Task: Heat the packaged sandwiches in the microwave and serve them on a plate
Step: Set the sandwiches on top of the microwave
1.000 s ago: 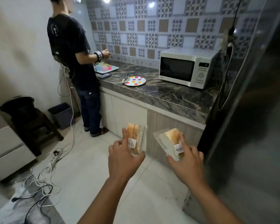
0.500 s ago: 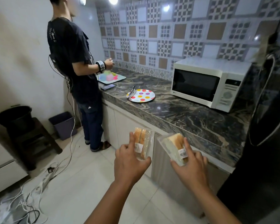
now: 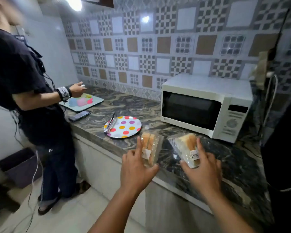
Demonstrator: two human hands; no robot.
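My left hand (image 3: 138, 169) grips a clear-wrapped sandwich (image 3: 149, 147) standing on edge above the counter's front edge. My right hand (image 3: 203, 169) holds a second packaged sandwich (image 3: 186, 147) with a barcode label, tilted to the left. Both packs hover over the dark marble counter (image 3: 208, 158). A white microwave (image 3: 205, 105) with its dark door closed stands behind them on the right. A polka-dot plate (image 3: 124, 126) lies on the counter to the left of the packs, with metal tongs (image 3: 109, 124) resting on its left rim.
A person in dark clothes (image 3: 29, 98) stands at the counter's left end beside a tray of coloured cups (image 3: 81, 102) and a phone (image 3: 80, 115). A dark fridge (image 3: 282, 148) fills the right edge. Cables and a bin (image 3: 20, 165) lie on the floor at left.
I have stepped closer to the counter. Both hands with their sandwiches have moved forward and now hang over the counter's edge, near the plate and microwave.
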